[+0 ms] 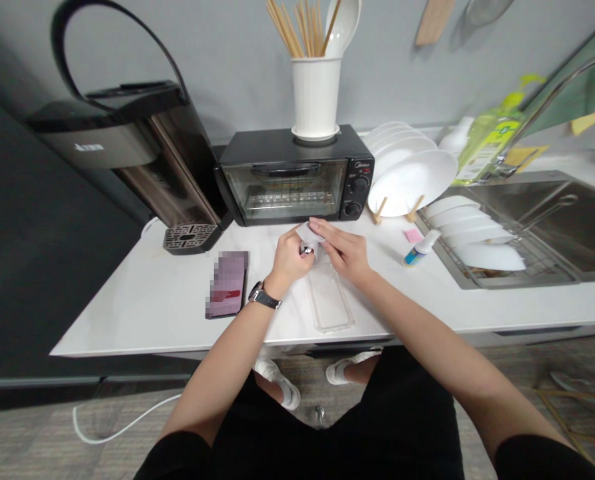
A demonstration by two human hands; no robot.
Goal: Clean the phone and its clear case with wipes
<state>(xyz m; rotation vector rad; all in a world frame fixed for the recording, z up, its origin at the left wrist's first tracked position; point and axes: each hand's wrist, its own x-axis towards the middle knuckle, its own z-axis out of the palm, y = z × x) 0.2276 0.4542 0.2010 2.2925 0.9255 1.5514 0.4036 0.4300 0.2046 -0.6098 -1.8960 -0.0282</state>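
My left hand (292, 257), with a black-strapped watch (264, 295) on its wrist, is curled closed in front of the toaster oven. A thin white tissue-like piece (307, 233) is pinched between its fingers and those of my right hand (348, 255). By the left fingers shows a small shiny dark-and-silver item (306, 251), too small to name. My right fingers are pressed together over the white piece. Below both hands, a clear phone case (331, 305) lies on the white counter, its upper end partly covered. Left of it rests a phone (229, 283), its screen partly pixelated.
The black toaster oven (292, 190) carries a white utensil holder (316, 97). A water dispenser (162, 167) stands left. Rightward are racked plates (412, 180), a pink slip (413, 235), a small spray bottle (421, 249), and a sink (542, 220) with bowls.
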